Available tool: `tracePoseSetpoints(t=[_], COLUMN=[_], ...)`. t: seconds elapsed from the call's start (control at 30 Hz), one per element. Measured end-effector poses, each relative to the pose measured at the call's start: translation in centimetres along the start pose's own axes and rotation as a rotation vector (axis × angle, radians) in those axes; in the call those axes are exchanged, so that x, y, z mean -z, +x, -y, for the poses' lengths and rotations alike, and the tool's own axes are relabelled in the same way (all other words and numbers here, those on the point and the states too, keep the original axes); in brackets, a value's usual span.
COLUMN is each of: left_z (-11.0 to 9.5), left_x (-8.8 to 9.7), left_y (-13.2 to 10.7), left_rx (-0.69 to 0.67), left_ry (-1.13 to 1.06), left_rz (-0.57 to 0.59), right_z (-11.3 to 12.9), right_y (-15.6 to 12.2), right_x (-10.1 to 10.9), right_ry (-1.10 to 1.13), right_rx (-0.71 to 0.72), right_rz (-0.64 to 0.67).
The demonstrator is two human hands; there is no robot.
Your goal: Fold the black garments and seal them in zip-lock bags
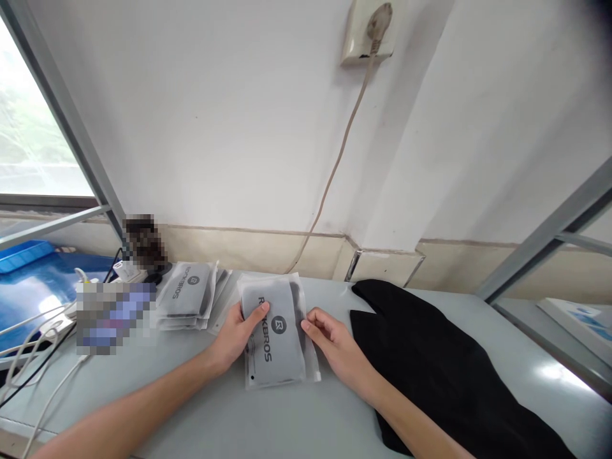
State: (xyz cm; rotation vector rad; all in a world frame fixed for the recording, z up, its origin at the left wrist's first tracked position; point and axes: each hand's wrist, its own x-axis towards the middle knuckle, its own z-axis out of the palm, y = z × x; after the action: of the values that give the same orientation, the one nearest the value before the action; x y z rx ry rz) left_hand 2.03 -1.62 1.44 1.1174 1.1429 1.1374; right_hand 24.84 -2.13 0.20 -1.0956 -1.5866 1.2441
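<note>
- Left hand (pixel 235 333): lower centre of frame, thumb laid on top of the pouch, fingers tucked at its left edge, clamped on it.
- Right hand (pixel 329 341): just right of centre, fingers curled together against the pouch's right edge, pinching it.
- Pouch (pixel 278 331): clear bag with a grey folded item printed ROCKBROS, flat on the table between both hands, centre of frame.
- Stack (pixel 187 295): more such pouches, piled left of centre, just beside the left hand, apart from the held pouch.
- Black cloth (pixel 430 357): spread over the right half of the table, close beside the right wrist.
- Table (pixel 296 421): pale grey, bare along the lower edge.
- Cables (pixel 33 357): white leads at lower left.
- Blue tray (pixel 23 255): far left, under the window.
- Socket (pixel 368 32): top of frame on the wall, its cord (pixel 335 166) running down behind the pouch.
- Metal frame (pixel 549 236): right edge, slanting.
</note>
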Motion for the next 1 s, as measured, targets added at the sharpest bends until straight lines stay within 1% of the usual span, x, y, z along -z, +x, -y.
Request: tracePoseSetpoints(t=[0.2,0.3,0.37,0.47,0.6,0.67,0.7,0.8,0.9,1.0], left_z=[-0.3,-0.5,-0.6,-0.3,0.4,0.5,0.5,0.3,0.1,0.1], left_x=[0.0,0.1,0.1,0.4,0.8,0.9,0.8,0.6,0.4,0.3], left_y=[0.3,0.3,0.4,0.6,0.9,1.0,1.0,0.9,0.8,0.8], left_rx=[-0.017,-0.063,-0.096,-0.104,-0.094,-0.092,-0.09,-0.117,-0.182,-0.192], left_ry=[-0.026,-0.049,-0.061,-0.04,0.033,0.052,0.053,0.052,0.064,0.049], left_rz=[0.017,0.04,0.042,0.006,-0.06,-0.064,-0.062,-0.043,0.011,0.065], right_z=[-0.2,0.0,0.3,0.5,0.5,0.3,0.2,0.1,0.1,0.2], right_y=[0.3,0.3,0.3,0.2,0.0,-0.1,-0.1,0.0,0.0,0.1], right_x=[0.7,1.0,1.0,0.9,0.5,0.3,0.3,0.2,0.3,0.4], right_ry=[-0.002,0.009,0.017,0.01,0.017,0.04,0.048,0.047,0.038,0.042], right_rx=[0.033,0.029,0.029,0.014,-0.031,-0.041,-0.037,-0.013,0.004,0.025], right_rz=[-0.162,-0.215,-0.209,-0.155,-0.022,0.045,0.057,0.022,-0.033,-0.078])
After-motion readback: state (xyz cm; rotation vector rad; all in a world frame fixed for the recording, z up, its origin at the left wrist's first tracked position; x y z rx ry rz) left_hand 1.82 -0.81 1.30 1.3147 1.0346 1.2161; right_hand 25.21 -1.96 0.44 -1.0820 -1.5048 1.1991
